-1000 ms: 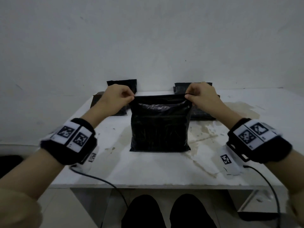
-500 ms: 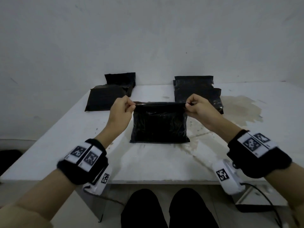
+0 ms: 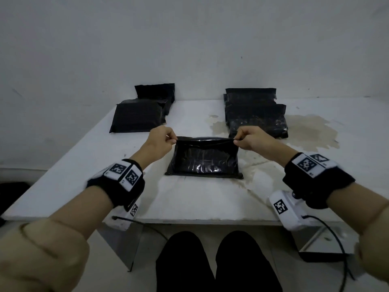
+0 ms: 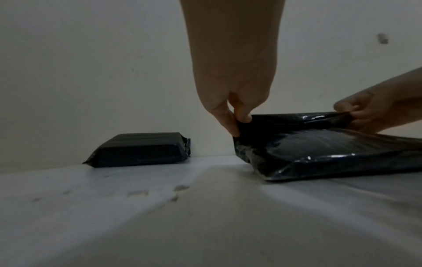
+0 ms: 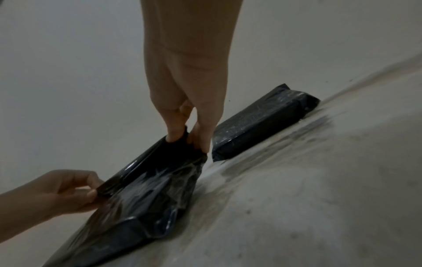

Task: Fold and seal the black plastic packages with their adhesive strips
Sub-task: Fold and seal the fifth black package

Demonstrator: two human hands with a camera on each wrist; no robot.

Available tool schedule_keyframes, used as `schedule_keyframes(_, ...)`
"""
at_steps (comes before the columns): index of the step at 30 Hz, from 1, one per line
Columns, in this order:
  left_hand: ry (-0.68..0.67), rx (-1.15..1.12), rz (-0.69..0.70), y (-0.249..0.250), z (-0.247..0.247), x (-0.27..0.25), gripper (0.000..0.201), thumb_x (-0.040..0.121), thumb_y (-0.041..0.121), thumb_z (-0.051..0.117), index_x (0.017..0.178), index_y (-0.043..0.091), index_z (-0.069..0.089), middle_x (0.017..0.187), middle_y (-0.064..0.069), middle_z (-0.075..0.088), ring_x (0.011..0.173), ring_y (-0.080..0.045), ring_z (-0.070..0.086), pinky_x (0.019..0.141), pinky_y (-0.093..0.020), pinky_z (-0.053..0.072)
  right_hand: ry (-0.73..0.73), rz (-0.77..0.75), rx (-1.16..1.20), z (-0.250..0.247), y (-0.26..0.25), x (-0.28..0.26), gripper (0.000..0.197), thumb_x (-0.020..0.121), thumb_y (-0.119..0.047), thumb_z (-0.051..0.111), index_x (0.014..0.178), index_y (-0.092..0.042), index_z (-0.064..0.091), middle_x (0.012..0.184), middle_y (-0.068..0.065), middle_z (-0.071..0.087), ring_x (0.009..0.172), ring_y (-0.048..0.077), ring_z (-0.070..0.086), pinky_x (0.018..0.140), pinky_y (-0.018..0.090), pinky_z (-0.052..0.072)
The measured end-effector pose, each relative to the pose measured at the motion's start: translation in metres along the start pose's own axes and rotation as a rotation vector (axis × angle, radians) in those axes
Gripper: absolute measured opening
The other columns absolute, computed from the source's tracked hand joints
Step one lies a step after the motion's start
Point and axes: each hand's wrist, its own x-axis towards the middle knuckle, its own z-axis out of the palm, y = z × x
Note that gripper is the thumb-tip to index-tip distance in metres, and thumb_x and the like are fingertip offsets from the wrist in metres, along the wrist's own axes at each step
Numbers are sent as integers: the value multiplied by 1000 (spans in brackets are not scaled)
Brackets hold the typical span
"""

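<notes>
This looks like a bare packing or dispatch corner in a back room, though the dim light leaves that uncertain. A plain white-topped work table (image 3: 84, 169) stands pushed against an unpainted, scuffed pale plaster wall (image 3: 189, 43), its surface marked with brownish stains (image 3: 311, 131) and chipped patches. On it lie flat black glossy plastic mailer packages sorted into groups: a left stack of black packages (image 3: 139, 116) near the wall, a right stack of black packages (image 3: 255, 114), and one black plastic package at the centre (image 3: 204, 161). A metal table leg (image 3: 124, 245) and a pale floor (image 3: 280, 245) show below.
</notes>
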Motion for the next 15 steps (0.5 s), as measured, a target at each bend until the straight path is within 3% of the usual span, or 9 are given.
schedule_keyframes(4, -121, 154, 102, -10, 2, 0, 6, 89, -1, 53, 89, 1, 59, 91, -5, 45, 83, -17, 46, 69, -18, 31, -84, -45, -120, -6, 10, -2, 25, 81, 6, 63, 62, -9, 55, 71, 4, 54, 71, 14, 51, 77, 27, 43)
schedule_keyframes(6, -199, 262, 156, -11, 2, -3, 7, 91, 4, 49, 93, 3, 56, 92, -2, 43, 84, -19, 46, 69, -19, 29, -98, -61, -193, -7, 12, -4, 21, 79, 2, 67, 64, -9, 59, 75, 4, 58, 74, 14, 54, 77, 29, 42)
schedule_keyframes(7, -235, 315, 166, -11, 1, -6, 8, 91, 7, 49, 95, 5, 55, 93, -2, 44, 86, -21, 49, 69, -21, 30, -94, -72, -223, -7, 12, -5, 16, 78, 1, 69, 66, -7, 61, 76, 3, 58, 73, 12, 54, 76, 26, 41)
schedule_keyframes(10, -355, 587, 169, 2, 0, -15, 21, 88, 18, 49, 108, 11, 53, 106, -4, 54, 96, -23, 53, 71, -27, 35, -78, -110, -318, -4, 10, -10, 6, 76, 1, 71, 77, -2, 66, 82, -1, 58, 76, -1, 51, 67, 2, 38)
schedule_keyframes(13, -193, 828, 278, 24, 6, -22, 38, 87, 24, 45, 122, 11, 41, 115, -8, 52, 103, -26, 49, 78, -33, 37, -101, -128, -412, 1, 7, -12, 6, 76, 0, 71, 78, -3, 66, 87, 1, 59, 81, 8, 52, 67, 7, 38)
schedule_keyframes(15, -93, 811, 423, 33, 13, -21, 51, 89, 27, 48, 135, 11, 31, 128, -10, 45, 112, -26, 44, 91, -35, 33, -115, -125, -427, 2, 5, -14, 8, 76, 0, 71, 75, -5, 66, 87, 2, 59, 85, 13, 52, 72, 13, 39)
